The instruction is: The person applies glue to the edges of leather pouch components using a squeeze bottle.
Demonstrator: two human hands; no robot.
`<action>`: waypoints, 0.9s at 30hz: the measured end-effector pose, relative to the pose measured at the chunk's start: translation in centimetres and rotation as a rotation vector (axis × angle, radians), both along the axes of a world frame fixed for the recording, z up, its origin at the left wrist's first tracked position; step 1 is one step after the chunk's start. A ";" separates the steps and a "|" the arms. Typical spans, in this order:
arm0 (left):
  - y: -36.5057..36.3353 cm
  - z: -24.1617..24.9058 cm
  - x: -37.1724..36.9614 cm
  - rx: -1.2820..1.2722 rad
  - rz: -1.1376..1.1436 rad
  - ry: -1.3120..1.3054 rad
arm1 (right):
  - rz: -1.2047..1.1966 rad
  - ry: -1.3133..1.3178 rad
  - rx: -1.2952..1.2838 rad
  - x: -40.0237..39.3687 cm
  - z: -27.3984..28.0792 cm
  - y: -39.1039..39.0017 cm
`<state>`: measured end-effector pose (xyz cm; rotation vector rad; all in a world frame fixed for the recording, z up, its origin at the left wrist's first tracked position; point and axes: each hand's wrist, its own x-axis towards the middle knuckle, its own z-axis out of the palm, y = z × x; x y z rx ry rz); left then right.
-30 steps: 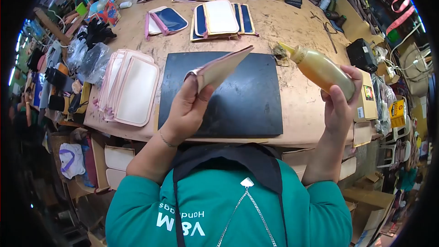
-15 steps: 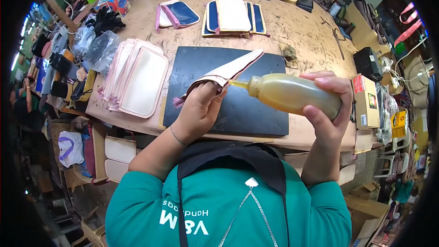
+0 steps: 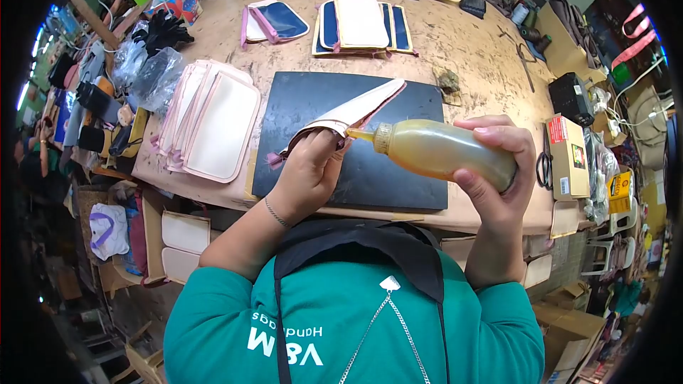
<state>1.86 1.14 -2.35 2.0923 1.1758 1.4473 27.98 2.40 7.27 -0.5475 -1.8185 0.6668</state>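
My left hand (image 3: 310, 169) is closed on a folded cream-white panel (image 3: 356, 108) with a dark inside and a purple-pink tab at its lower left end. Its fingers go partly inside the fold, so their tips are hidden. My right hand (image 3: 506, 167) grips a squeeze bottle (image 3: 445, 148) of yellowish liquid, tilted nearly level. The bottle's yellow nozzle (image 3: 361, 134) meets the panel's edge beside my left fingers; whether liquid is coming out cannot be made out. Beneath both hands lies a black board (image 3: 405, 188) on the table.
To the left is a stack of white panels (image 3: 224, 128) with pink edges. Farther back lie blue-and-white panels (image 3: 356, 23) and a blue panel piece (image 3: 284, 20). Scissors (image 3: 544, 169) and cardboard boxes (image 3: 569, 156) stand along the right side. Another person's arm (image 3: 128, 6) shows at upper left.
My right hand has moved the bottle left and slightly down, bringing its nozzle farther along to the panel's edge. My left hand and the panel have barely shifted.
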 end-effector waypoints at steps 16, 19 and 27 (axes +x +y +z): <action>-0.2 -0.4 -0.3 -0.034 0.023 0.091 | -0.001 -0.041 -0.020 -0.2 -0.8 -0.2; -0.3 -0.7 -0.4 -0.004 0.033 0.079 | -0.078 -0.070 0.058 0.1 -0.7 0.1; -1.1 1.1 -0.1 -0.253 -0.065 -0.160 | -0.088 0.028 0.049 1.0 -0.1 0.1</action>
